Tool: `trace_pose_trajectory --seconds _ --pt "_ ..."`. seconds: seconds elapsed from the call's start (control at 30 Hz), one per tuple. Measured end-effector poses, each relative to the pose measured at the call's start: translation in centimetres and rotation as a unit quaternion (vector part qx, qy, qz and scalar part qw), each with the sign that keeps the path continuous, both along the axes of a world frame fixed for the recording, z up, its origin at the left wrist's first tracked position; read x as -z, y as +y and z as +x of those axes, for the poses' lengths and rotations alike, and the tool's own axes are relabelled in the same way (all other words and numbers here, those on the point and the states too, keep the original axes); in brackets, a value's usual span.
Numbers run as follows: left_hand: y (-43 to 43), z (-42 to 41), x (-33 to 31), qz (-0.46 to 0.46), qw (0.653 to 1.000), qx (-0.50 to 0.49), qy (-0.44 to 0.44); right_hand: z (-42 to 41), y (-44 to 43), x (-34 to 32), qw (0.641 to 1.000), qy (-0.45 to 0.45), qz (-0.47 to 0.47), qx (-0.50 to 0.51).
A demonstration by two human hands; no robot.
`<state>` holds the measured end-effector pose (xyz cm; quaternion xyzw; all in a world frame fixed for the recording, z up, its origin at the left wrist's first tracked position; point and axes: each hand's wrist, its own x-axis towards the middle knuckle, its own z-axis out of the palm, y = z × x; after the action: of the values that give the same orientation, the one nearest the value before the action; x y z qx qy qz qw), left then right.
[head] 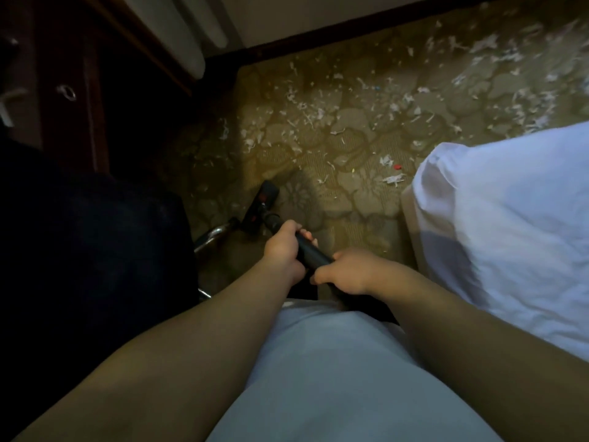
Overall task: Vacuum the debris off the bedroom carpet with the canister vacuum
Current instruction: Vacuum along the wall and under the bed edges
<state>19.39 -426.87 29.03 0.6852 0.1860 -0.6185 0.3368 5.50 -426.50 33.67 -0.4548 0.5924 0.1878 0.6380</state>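
Both hands, left (282,247) and right (345,271), grip the wand (314,252); most debris (395,108) remains on the carpet (357,199) beyond the nozzle (261,205).

Wand (314,255) mostly covered by left hand (283,250) and right hand (345,271), rear end hidden behind shirt (334,362). Floor head (259,207) half in shadow. Bed (510,224) cut by right edge. Far debris (478,49) blurred. Dark shape (79,250) at left unreadable.

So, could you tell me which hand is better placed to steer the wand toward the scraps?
Probably left: the left hand grips the wand farther forward, nearer the floor head; the right hand holds its rear.
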Motion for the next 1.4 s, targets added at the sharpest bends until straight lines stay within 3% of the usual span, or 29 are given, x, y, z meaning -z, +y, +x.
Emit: trace_pose_trajectory --seconds 0.23,0.67,1.13,1.4 --pt "5.6 -6.5 0.3 0.017 0.997 -0.079 0.020 -6.3 3.0 -0.1 0.998 -0.001 0.041 -0.057" --pt "16.6 -9.5 0.2 0.026 0.981 -0.191 0.020 -8.1 10.0 1.2 0.975 0.004 0.056 -0.213" --pt "31.5 -16.8 1.1 -0.045 0.985 -0.140 0.095 -15.3 26.0 -3.9 0.988 0.057 0.036 -0.138" --pt "33.4 -21.3 -0.7 -0.051 0.985 -0.148 0.067 -20.2 27.8 -3.2 0.988 0.045 0.018 -0.150"
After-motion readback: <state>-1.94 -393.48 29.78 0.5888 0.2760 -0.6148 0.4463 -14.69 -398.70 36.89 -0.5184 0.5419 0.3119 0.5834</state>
